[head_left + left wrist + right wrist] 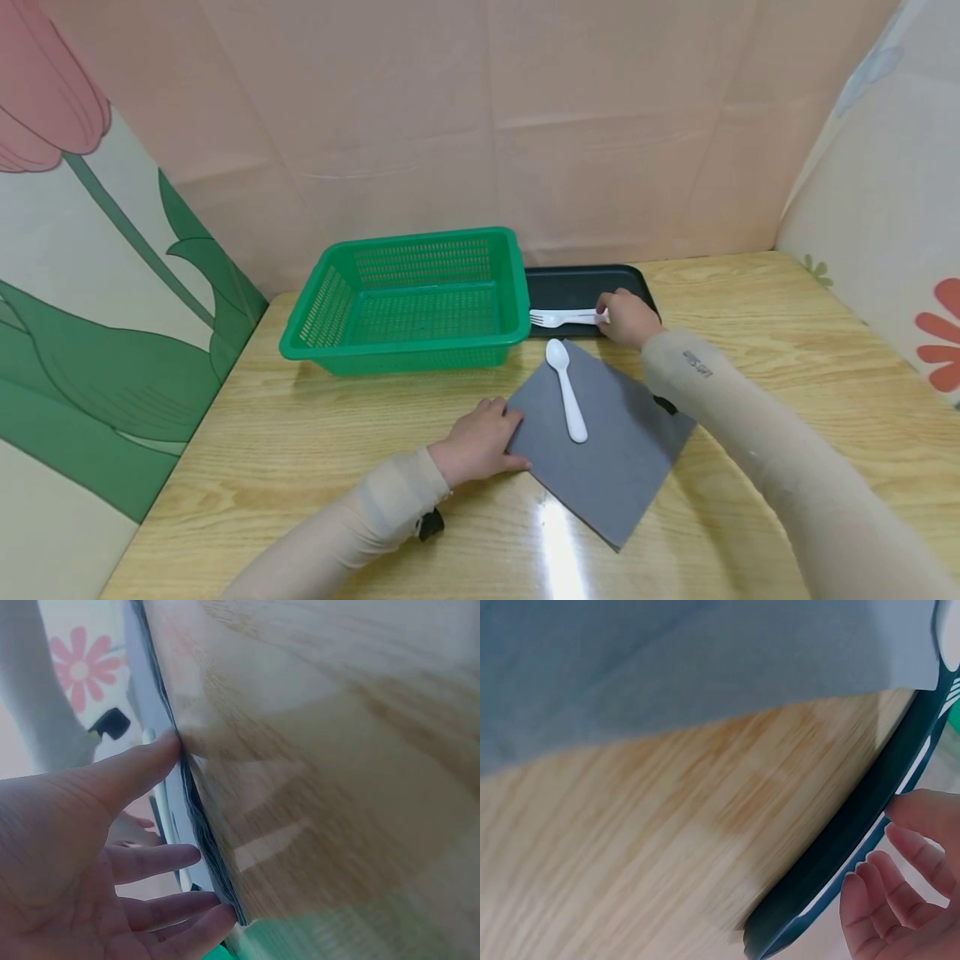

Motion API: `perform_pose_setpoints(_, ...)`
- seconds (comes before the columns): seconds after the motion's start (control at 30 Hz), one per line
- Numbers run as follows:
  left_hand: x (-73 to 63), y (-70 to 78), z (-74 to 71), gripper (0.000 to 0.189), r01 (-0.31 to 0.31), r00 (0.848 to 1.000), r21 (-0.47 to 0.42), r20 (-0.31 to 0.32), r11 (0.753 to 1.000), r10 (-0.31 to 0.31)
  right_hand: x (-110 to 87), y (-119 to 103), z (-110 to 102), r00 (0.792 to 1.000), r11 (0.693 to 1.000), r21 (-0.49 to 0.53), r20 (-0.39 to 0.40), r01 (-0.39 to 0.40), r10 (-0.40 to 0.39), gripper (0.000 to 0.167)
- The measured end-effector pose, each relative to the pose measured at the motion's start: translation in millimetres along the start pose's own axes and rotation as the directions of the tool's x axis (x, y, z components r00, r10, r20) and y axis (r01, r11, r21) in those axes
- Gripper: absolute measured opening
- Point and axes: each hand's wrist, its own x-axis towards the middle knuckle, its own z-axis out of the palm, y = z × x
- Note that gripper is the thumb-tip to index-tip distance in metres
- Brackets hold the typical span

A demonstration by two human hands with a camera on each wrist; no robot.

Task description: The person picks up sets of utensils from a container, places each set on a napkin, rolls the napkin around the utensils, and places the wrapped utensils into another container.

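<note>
A folded grey napkin [626,442] lies on the table with a white plastic spoon [567,396] on top. At its left edge rests my left hand [480,442]; in the left wrist view the thumb and outstretched fingers [154,856] touch the layered edge. My right hand [626,317] reaches over the black tray [570,287] behind the napkin. Its thumb and forefinger pinch the handle end of a white plastic fork [551,318], whose tines point left. The remaining right fingers [862,900] are loosely bent beside the tray rim.
A green plastic basket [420,354] with perforated sides stands left of the tray, its right rim overlapping the tray in the head view. A pink-beige sheet [420,125] hangs behind the wooden table [300,442]. Flower-printed panels [862,233] flank both sides.
</note>
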Motion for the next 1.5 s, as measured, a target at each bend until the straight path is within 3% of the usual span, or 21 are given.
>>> perform_pose_setpoints(0.83, -0.6, 0.0, -1.5, 0.065, -0.004, 1.000, 0.007, 0.001, 1.000, 0.004, 3.2, 3.9, 2.8, 1.000, 0.999, -0.033, 0.005, 0.019, -0.019, 0.022)
perform_pose_setpoints(1.5, -1.4, 0.0, -1.7, 0.064, -0.006, 1.000, 0.001, -0.001, 1.000, 0.006, 3.5, -1.8, 3.4, 0.999, 1.000, -0.030, 0.051, -0.001, 0.002, 0.019)
